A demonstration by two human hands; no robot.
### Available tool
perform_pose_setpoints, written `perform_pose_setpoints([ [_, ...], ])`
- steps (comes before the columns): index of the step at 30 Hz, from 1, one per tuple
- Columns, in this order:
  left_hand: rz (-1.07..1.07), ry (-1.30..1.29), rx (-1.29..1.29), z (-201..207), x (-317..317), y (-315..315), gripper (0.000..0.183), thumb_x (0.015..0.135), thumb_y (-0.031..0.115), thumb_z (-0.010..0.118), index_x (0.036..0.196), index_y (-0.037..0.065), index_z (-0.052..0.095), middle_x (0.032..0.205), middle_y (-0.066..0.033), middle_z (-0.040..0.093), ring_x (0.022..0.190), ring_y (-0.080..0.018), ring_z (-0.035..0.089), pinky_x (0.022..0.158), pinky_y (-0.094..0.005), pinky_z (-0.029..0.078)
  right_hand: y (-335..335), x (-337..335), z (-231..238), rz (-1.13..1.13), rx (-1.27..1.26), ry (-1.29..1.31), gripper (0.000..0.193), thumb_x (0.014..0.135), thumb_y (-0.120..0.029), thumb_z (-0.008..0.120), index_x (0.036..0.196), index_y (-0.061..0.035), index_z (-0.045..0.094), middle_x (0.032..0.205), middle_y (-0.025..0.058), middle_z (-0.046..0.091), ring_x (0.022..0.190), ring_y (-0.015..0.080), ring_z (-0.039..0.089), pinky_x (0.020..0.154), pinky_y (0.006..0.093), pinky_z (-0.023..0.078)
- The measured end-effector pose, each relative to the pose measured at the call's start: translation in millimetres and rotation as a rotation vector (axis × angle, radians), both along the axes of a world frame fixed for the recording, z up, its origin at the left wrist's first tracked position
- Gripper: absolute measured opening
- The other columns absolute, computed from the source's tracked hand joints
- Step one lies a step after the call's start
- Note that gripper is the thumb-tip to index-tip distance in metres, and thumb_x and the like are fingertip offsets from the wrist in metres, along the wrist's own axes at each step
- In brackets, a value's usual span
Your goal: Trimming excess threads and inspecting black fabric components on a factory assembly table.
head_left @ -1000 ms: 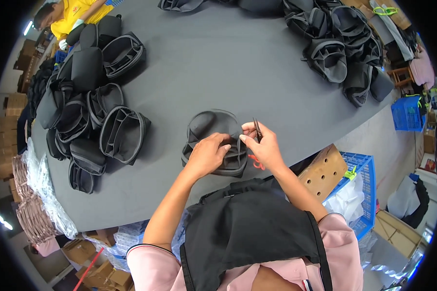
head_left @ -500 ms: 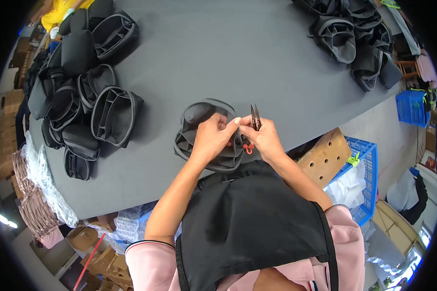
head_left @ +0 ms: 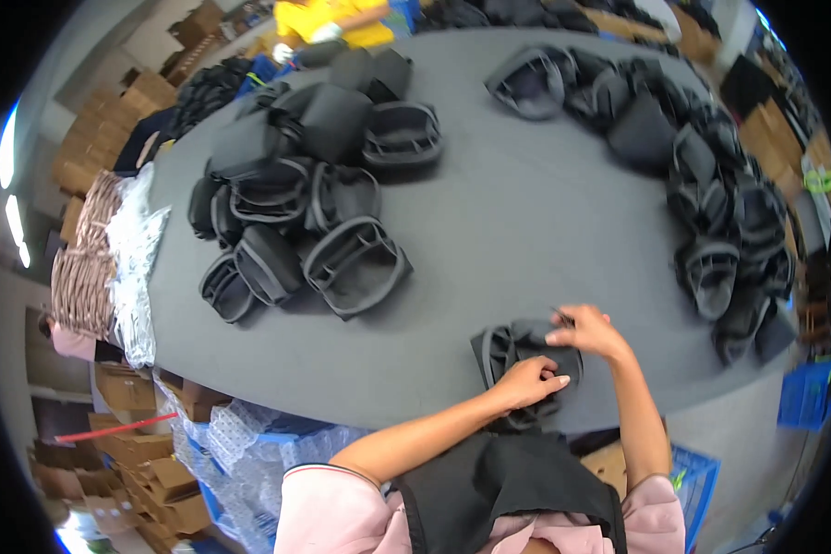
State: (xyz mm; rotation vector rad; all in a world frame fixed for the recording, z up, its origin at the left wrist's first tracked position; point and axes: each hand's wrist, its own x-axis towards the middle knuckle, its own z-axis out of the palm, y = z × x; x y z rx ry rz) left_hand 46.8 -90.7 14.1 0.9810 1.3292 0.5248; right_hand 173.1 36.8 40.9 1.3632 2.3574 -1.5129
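Observation:
A small black fabric pouch (head_left: 497, 349) with grey-edged compartments lies on the table's near edge, right in front of me. My left hand (head_left: 526, 382) rests over its near side, fingers closed on the fabric. At its far right side is my right hand (head_left: 589, 332), fingers curled round dark thread snips (head_left: 560, 318), of which only a small part shows. What lies between the fingertips is too small to make out.
Black divided pouches (head_left: 355, 268) are heaped on the left of the grey table (head_left: 489, 231). More pouches (head_left: 711, 277) line its right side. Clear plastic wrap (head_left: 137, 268) hangs at the left edge. Blue crates (head_left: 697, 475) stand below. A person in yellow (head_left: 332, 23) is at the far end.
The view has swung, so the pouch and hands now appear farther right. My hands have moved apart from each other; the snips, upright before, are now mostly hidden by my right hand.

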Motion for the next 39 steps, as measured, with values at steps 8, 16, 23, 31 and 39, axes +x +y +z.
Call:
perform_pose_setpoints([
  [8, 0.811, -0.340, 0.110, 40.3, -17.8, 32.7, 0.068, 0.082, 0.050, 0.062, 0.114, -0.007, 0.043, 0.109, -0.0115, 0.049, 0.102, -0.0188, 0.049, 0.088, -0.0362, 0.042, -71.8, -32.3, 23.9, -0.551, -0.070, 0.532, 0.017, 0.076, -0.011, 0.067, 0.085, 0.0013, 0.058, 0.057, 0.0017, 0.052, 0.041, 0.0073, 0.045, 0.035, 0.0246, 0.036],
  [16, 0.148, 0.431, 0.498, 5.8, -38.3, -25.9, 0.049, 0.080, 0.032, 0.059, 0.103, -0.010, 0.050, 0.107, -0.0247, 0.048, 0.102, -0.0389, 0.048, 0.089, -0.0430, 0.040, -139.6, -16.8, -15.3, -0.733, -0.515, 0.806, 0.011, 0.083, -0.012, 0.063, 0.084, -0.0015, 0.059, 0.059, -0.0002, 0.052, 0.043, 0.0058, 0.041, 0.039, 0.0208, 0.031],
  [23, 0.134, 0.420, 0.589, 12.7, -38.3, -22.7, 0.057, 0.070, 0.026, 0.069, 0.112, -0.005, 0.047, 0.109, -0.0246, 0.051, 0.105, -0.0399, 0.048, 0.092, -0.0431, 0.039, -116.0, -19.3, -17.1, -0.861, -0.477, 0.840, 0.017, 0.084, -0.019, 0.065, 0.080, -0.0031, 0.059, 0.058, -0.0030, 0.050, 0.040, 0.0036, 0.034, 0.040, 0.0214, 0.026],
  [31, 0.269, 0.326, 0.076, 16.9, -40.1, -3.3, 0.058, 0.081, 0.049, 0.061, 0.100, -0.005, 0.060, 0.088, -0.0215, 0.062, 0.090, -0.0336, 0.061, 0.080, -0.0383, 0.046, -115.4, -18.7, -26.4, -0.976, -0.690, 0.870, 0.013, 0.080, -0.012, 0.064, 0.079, -0.0015, 0.058, 0.061, 0.0040, 0.057, 0.039, 0.0047, 0.037, 0.036, 0.0223, 0.029],
  [39, 0.370, 0.296, 0.257, -22.3, -33.7, -19.3, 0.036, 0.082, 0.030, 0.063, 0.087, -0.007, 0.062, 0.078, -0.0243, 0.062, 0.072, -0.0350, 0.062, 0.065, -0.0408, 0.046, -127.0, -9.9, -27.4, -0.991, -0.647, 0.751, 0.014, 0.082, -0.014, 0.063, 0.082, -0.0008, 0.059, 0.063, 0.0033, 0.057, 0.042, 0.0033, 0.035, 0.040, 0.0203, 0.031],
])
